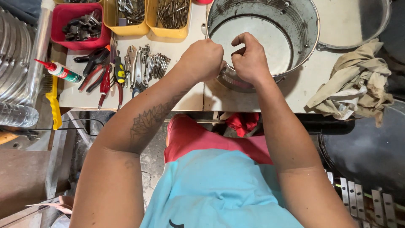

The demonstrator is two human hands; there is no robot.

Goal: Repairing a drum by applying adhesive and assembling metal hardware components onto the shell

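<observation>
Bottles came first on your far left: a clear plastic water bottle point(17, 115) lay on its side off the bench edge, and above it a small glue bottle point(59, 71) with a red nozzle and a green and white label lay tilted on the workbench point(185, 101). Behind that stood a red plastic bin point(59, 19) of dark metal parts, then two yellow bins point(148, 28) of screws and bits along the back edge. Red-handled pliers point(97, 76) and a row of loose steel bits point(154, 63) lay between the bins and your arm.

Your left hand point(201, 59) was curled into a loose fist, fingertips pressed together at the near rim of the metal drum point(303, 38); what they pinched was hidden under the knuckles. Your right hand point(249, 61) sat just beside it, almost touching, with thumb and forefinger bent into a pinch over the same stretch of rim. Whether a small part lay between them, you could not tell from that view. The drum stood open-topped on the bench straight ahead of you, its near rim under both hands and its pale floor showing beyond your knuckles.

Right of the drum, a crumpled beige rag point(356, 82) lay on the bench corner, well apart from your hands.
</observation>
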